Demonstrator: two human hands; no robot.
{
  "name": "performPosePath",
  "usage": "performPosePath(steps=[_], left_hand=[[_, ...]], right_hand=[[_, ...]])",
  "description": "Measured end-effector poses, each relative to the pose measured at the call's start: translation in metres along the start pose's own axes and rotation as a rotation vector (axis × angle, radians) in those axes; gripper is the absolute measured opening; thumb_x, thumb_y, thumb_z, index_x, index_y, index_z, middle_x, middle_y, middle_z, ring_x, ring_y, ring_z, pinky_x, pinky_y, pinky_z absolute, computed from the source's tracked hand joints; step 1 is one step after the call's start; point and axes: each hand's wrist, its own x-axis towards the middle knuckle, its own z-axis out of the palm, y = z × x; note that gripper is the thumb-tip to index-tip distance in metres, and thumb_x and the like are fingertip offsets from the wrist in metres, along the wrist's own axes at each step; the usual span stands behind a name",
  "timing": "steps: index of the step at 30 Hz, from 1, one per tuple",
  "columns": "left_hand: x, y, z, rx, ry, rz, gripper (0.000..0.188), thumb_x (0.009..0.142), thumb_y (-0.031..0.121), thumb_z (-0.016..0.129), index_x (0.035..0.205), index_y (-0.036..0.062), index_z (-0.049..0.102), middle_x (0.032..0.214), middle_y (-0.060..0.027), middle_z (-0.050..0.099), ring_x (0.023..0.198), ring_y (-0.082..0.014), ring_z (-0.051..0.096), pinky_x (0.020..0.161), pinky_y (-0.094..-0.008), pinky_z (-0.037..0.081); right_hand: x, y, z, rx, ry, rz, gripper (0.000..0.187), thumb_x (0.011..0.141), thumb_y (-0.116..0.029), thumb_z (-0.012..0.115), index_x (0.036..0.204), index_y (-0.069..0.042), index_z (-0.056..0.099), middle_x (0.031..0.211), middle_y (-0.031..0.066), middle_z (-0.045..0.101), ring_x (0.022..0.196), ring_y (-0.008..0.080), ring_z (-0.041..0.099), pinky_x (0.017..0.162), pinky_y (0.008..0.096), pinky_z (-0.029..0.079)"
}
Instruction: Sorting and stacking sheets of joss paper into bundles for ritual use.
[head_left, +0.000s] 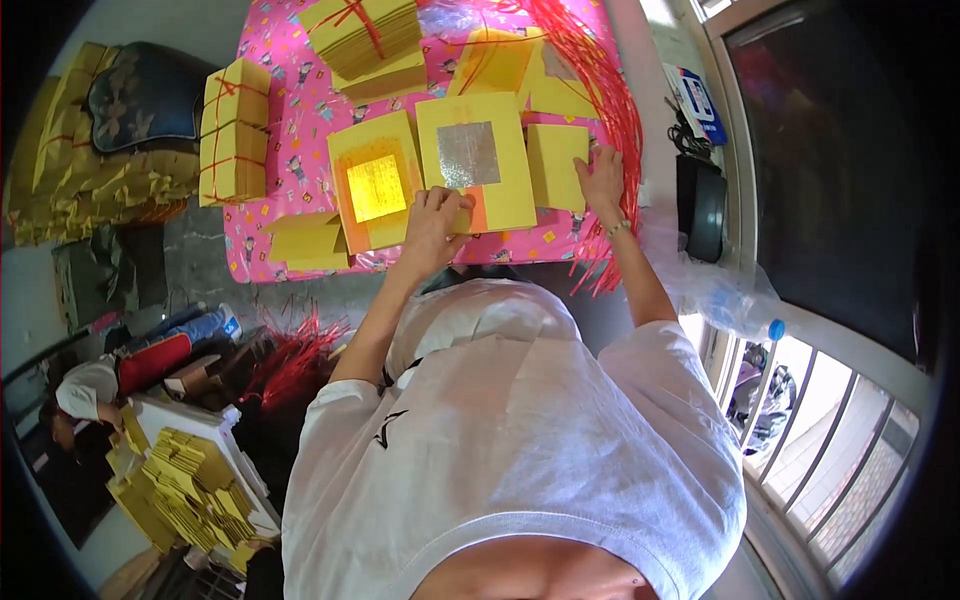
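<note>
Left hand (432, 230) hides the lower corner of a silver-squared yellow stack (472, 150).
I cannot tell its grip, nor whether the right hand (602, 182) holds the red strings (620, 108) beside it.

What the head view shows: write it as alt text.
A person's left hand touches yellow paper bearing a silver square; the right hand is at a yellow stack's edge, beside red strings. Tied yellow bundles share the pink table.
</note>
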Motion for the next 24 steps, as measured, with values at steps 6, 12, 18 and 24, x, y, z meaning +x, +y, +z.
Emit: performPosePath(steps=[6,12,18,24], left_hand=[[-0.003,0.005,-0.001,-0.016,0.034,-0.023,0.045,0.063,0.006,0.075,0.104,0.0107,0.057,0.107,-0.0090,0.054,0.103,-0.0326,0.046,0.091,-0.0417,0.040],[-0.003,0.005,0.000,-0.067,0.039,-0.054,0.042,0.061,0.001,0.074,0.099,0.0076,0.059,0.109,-0.0115,0.053,0.104,-0.0331,0.047,0.091,-0.0414,0.042],[-0.005,0.008,0.002,-0.076,0.070,-0.080,0.038,0.061,0.000,0.075,0.096,0.0073,0.059,0.111,-0.0111,0.052,0.107,-0.0327,0.046,0.092,-0.0402,0.042],[-0.006,0.005,-0.002,-0.106,0.050,-0.104,0.035,0.061,0.000,0.076,0.092,0.0067,0.060,0.113,-0.0105,0.051,0.108,-0.0319,0.046,0.093,-0.0395,0.042]], right_hand=[[-0.026,-0.051,-0.057,0.613,-0.361,-0.409,0.036,0.077,-0.025,0.073,0.101,-0.006,0.054,0.099,0.0116,0.052,0.089,0.0304,0.055,0.077,0.0397,0.047],[-0.056,-0.084,-0.072,0.334,-0.402,-0.935,0.043,0.066,-0.024,0.079,0.098,-0.008,0.055,0.097,0.0078,0.050,0.094,0.0268,0.051,0.078,0.0372,0.047],[-0.051,-0.088,-0.063,0.263,-0.413,-0.982,0.047,0.062,-0.025,0.081,0.098,-0.009,0.054,0.095,0.0071,0.048,0.094,0.0264,0.049,0.076,0.0371,0.047],[-0.047,-0.089,-0.068,0.314,-0.473,-0.988,0.036,0.066,-0.024,0.078,0.090,-0.009,0.058,0.092,0.0050,0.052,0.091,0.0247,0.051,0.074,0.0371,0.047]])
